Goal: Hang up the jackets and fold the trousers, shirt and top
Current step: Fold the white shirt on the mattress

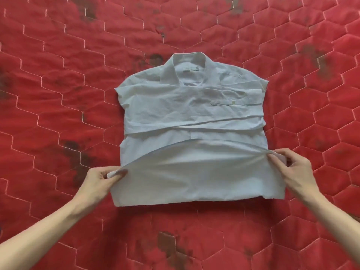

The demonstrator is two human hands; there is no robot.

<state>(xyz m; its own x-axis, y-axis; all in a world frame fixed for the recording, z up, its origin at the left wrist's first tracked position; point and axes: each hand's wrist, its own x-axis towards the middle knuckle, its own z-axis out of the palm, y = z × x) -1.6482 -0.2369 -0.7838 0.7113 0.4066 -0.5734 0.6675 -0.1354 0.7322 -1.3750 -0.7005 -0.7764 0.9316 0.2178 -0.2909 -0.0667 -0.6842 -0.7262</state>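
Both hands pinch the shirt (192, 106) hem; its collar label is unreadable.

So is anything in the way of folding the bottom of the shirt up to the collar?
Nothing visible is. Both hands, left and right, pinch the hem corners of the pale blue cotton shirt. Only its own crossed sleeves lie flat between hem and collar on the red quilted cover.
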